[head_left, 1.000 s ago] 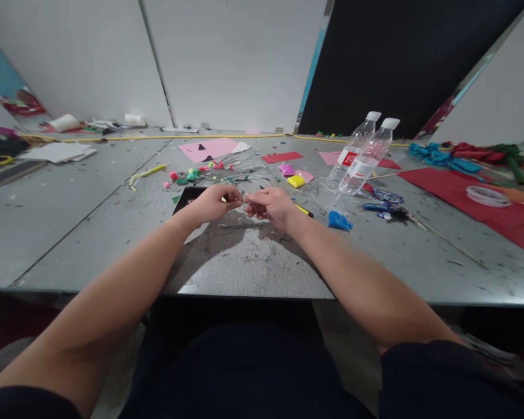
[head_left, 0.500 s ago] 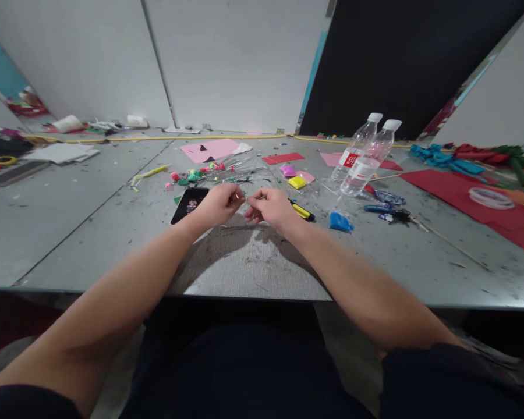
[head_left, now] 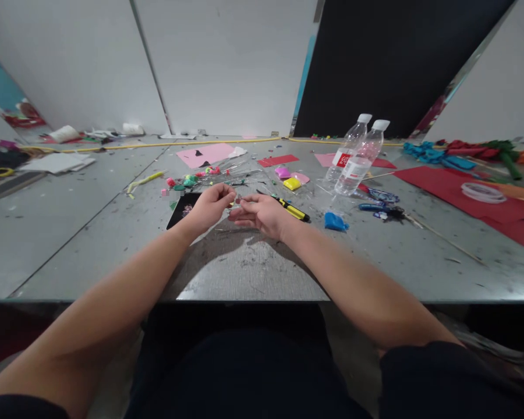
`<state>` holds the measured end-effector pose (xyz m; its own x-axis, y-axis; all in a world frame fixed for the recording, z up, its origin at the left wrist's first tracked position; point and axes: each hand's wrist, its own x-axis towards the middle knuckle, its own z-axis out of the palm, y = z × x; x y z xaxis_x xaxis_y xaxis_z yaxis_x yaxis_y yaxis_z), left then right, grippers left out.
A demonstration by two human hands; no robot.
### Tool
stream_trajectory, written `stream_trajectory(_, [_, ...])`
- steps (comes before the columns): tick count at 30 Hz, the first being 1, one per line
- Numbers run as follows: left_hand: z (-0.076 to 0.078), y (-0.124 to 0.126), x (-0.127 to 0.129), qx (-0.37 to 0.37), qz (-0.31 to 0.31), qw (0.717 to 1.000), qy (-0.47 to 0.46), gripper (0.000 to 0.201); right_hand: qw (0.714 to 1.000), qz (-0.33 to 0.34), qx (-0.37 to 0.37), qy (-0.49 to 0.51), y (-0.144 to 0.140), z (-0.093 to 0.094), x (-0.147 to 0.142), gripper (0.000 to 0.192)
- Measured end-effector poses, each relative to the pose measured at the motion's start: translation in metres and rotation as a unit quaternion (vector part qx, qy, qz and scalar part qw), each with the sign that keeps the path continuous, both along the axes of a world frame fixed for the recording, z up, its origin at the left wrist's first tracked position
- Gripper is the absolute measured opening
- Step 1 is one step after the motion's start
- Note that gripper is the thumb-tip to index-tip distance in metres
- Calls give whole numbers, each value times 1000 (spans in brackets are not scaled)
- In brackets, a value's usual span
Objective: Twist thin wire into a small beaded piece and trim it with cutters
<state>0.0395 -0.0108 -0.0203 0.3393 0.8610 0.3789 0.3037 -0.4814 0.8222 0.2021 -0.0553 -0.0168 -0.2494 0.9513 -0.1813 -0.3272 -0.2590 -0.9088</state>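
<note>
Tiny piece (head_left: 234, 201) pinched between fingertips of both hands, above grey table; details unclear.

Craft workshop, grey worktable (head_left: 113, 233) strewn with coloured paper (head_left: 449, 183), clay scraps (head_left: 187, 180)

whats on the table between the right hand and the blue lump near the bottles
In the head view, a yellow-and-black utility knife lies between the right hand and the blue lump, angled away from the knuckles; the rest is bare, scuffed table.

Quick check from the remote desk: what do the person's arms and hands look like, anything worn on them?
Both forearms are bare. Dark short sleeves show at the bottom corners. The left hand and right hand wear no gloves; no watch or bracelet shows on either wrist.
</note>
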Motion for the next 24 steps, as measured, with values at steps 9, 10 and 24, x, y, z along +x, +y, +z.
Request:
stream_trajectory(9, [0,5,-5,-53,-56,996,34,29,999,-3,1,-41,4,-4,4,17])
stream_trajectory(10, [0,6,-5,-46,-58,995,60,27,999,-4,1,-49,5,-5,4,17])
stream_trajectory(24, [3,3,-5,19,-94,986,136,13,969,-24,99,-227,15,-13,14,18])
